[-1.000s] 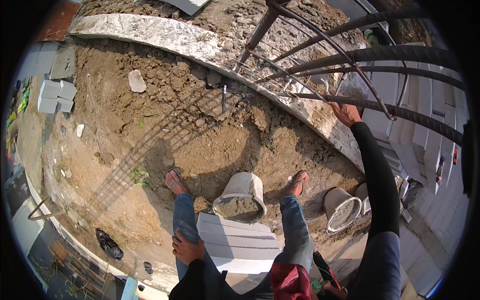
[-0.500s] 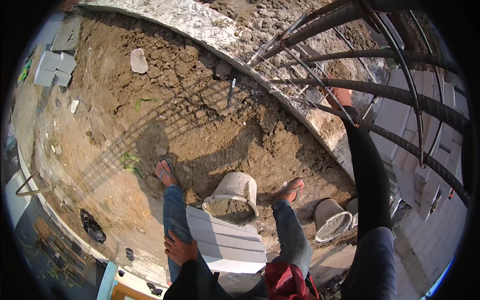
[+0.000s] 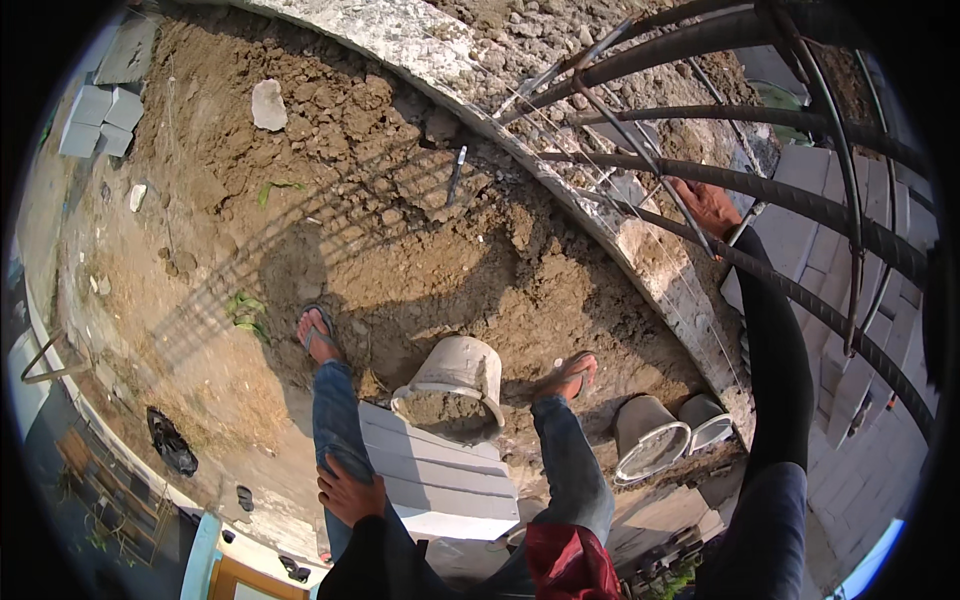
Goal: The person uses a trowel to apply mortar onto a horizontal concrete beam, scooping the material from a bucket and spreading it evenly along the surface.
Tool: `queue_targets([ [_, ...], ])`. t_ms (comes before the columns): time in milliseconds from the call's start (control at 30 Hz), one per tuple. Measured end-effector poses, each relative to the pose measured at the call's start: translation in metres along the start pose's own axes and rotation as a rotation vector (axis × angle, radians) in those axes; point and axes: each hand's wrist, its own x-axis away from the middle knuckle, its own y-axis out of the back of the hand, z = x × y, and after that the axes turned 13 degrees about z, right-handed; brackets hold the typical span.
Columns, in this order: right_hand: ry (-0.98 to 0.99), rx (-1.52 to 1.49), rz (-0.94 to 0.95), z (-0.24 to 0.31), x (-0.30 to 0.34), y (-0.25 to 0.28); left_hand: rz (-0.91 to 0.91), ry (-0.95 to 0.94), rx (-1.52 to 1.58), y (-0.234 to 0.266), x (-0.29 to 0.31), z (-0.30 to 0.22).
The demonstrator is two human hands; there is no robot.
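My left hand point(image 3: 348, 490) lies on my left knee, its fingers flat over the blue jeans, holding nothing. My right arm stretches forward on the right, in a black sleeve. Beyond the bars of a steel rebar cage point(image 3: 770, 187), my right hand point(image 3: 705, 207) is over the edge of a pale concrete beam point(image 3: 600, 225). Bars cover part of that hand, and its fingers cannot be made out. Between my feet a grey bucket point(image 3: 455, 375) lies tilted, with wet mortar point(image 3: 452, 415) inside its mouth.
Two more buckets, one point(image 3: 648, 440) and another point(image 3: 706, 425), sit beyond my right foot. Grey blocks point(image 3: 435, 475) are stacked below me, with more blocks point(image 3: 800, 215) at right. A marker-like stick point(image 3: 457, 175) lies on lumpy soil point(image 3: 340, 130). A black bag point(image 3: 172, 440) is at left.
My right hand has drawn slightly to the right and nearer to me behind the bars. The view has shifted a little. My left hand stays on the knee.
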Motion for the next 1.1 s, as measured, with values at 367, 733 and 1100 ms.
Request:
queue_targets([
  [367,-0.080,-0.527,-0.003,-0.019,0.005,-0.054,0.090,0.057,-0.008,0.004,0.005,0.005],
  [733,-0.224,0.201,-0.168,0.015,0.009,0.005,0.062,0.013,0.000,0.014,0.001,-0.011],
  [1100,-0.361,0.199,-0.166,0.028,0.007,-0.002,0.055,0.008,-0.002,0.009,0.004,-0.008],
])
